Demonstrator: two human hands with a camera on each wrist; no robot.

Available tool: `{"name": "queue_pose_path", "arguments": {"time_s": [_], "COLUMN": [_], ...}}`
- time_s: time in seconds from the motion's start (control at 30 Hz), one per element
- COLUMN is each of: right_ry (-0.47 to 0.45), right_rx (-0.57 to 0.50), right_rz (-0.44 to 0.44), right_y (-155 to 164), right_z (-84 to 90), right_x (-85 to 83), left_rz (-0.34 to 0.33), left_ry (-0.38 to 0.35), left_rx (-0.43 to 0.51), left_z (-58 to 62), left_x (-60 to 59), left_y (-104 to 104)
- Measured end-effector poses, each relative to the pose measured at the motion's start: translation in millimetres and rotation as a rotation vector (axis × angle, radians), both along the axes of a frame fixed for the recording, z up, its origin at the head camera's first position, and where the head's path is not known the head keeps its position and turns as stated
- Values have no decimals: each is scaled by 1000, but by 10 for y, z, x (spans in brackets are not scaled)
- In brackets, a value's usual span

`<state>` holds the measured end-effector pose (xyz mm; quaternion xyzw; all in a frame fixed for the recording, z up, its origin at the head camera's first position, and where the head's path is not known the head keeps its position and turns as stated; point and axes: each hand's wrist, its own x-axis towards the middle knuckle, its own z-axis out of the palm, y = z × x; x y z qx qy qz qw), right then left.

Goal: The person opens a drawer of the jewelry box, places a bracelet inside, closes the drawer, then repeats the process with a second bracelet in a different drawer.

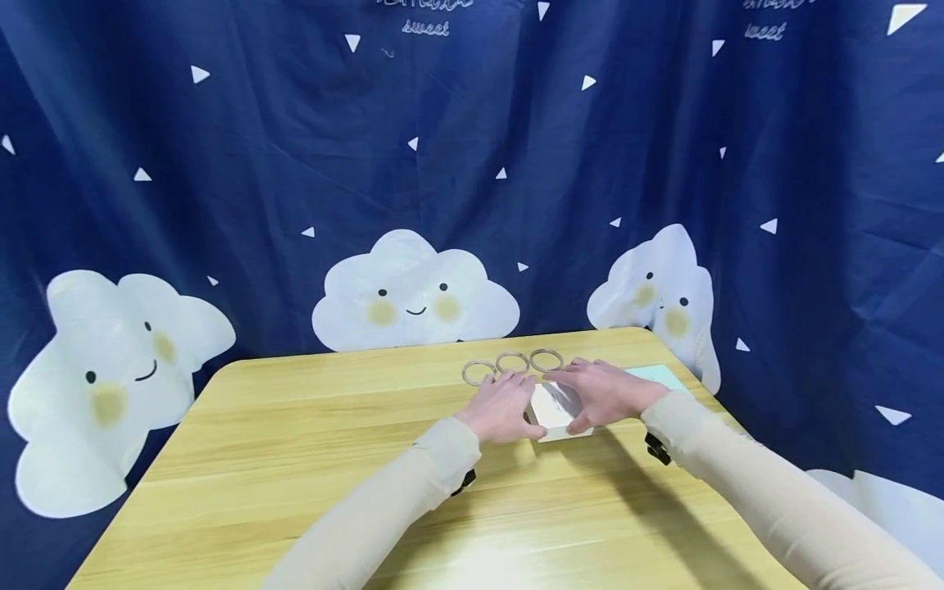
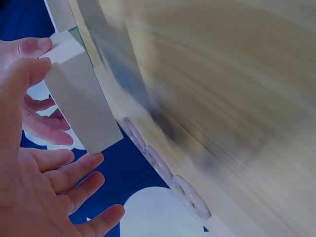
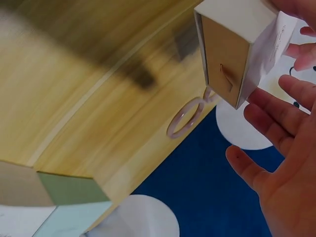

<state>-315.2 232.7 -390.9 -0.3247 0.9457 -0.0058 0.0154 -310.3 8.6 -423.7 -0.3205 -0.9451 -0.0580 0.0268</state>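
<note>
Two-handed pinch: my left hand (image 1: 503, 409) and right hand (image 1: 603, 390) clamp the white box (image 1: 549, 412), thumbs near end, fingertips far end. Probably light, stiff card, dents easily; hold by edges. It's nearside of three rings (image 1: 512, 353); can't tell if lifted off the table (image 1: 310, 459).

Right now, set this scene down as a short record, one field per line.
Held item: white box
Left hand: grips the box
Right hand: grips the same box
Rings: three, in a row near the far edge of the table
Right side: pale green item near the table edge
Backdrop: dark blue curtain with smiling clouds
</note>
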Motion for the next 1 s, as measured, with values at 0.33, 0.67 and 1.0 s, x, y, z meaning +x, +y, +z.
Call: {"name": "queue_pose_path", "arguments": {"time_s": [0.33,0.67,1.0], "right_ry": [48,81,133], "right_rx": [7,8,32], "right_rz": [72,124,171], "right_y": [-302,-557,-794], "right_z": [-56,-91,-181], "right_x": [2,-7,-46], "left_rz": [11,24,52], "left_ry": [15,-19,-36], "left_rx": [35,53,80], "left_z": [14,33,-74], "left_x": [108,197,179], "left_y": [-383,-670,-920]}}
